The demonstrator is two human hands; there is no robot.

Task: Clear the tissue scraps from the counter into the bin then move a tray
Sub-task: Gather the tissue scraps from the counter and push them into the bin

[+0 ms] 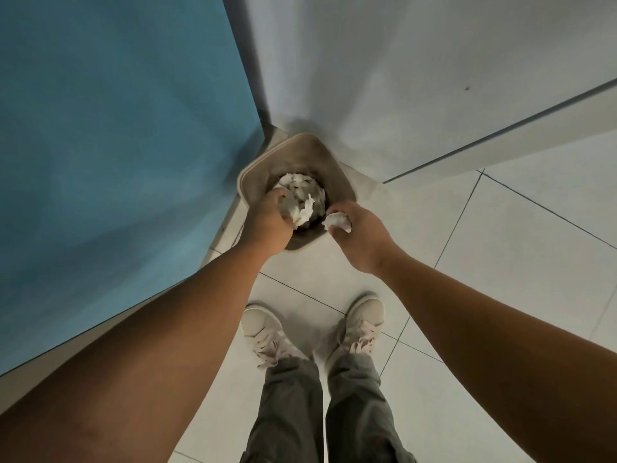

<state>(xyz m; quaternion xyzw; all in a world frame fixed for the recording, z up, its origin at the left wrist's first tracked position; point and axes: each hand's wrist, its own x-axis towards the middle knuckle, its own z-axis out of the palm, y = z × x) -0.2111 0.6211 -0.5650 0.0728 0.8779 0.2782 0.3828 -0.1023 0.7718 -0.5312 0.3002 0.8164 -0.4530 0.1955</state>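
Tissue scraps [300, 183] lie heaped, white and crumpled, inside the beige bin [312, 152], a squarish tub with rounded corners that stands on the floor [500, 262] in the corner where a blue panel [117, 145] meets a white wall [400, 78]. The left hand [267, 225] reaches over the bin's near left rim, its fingers curled round a torn clump of tissue [302, 213] that hangs over the opening; whether the clump touches the heap beneath cannot be told. The right hand [362, 238] hovers at the bin's near right corner, fingers and thumb curled down around a smaller tissue wad [339, 222], which sits just over the rim's edge rather than deep in the bin. The two hands are near each other but apart, and both forearms are bare and stretched forward. Below them the person's pale laced shoes [260, 325] stand side by side on the white floor tiles, toes towards the bin, under grey-green trousers [287, 412]
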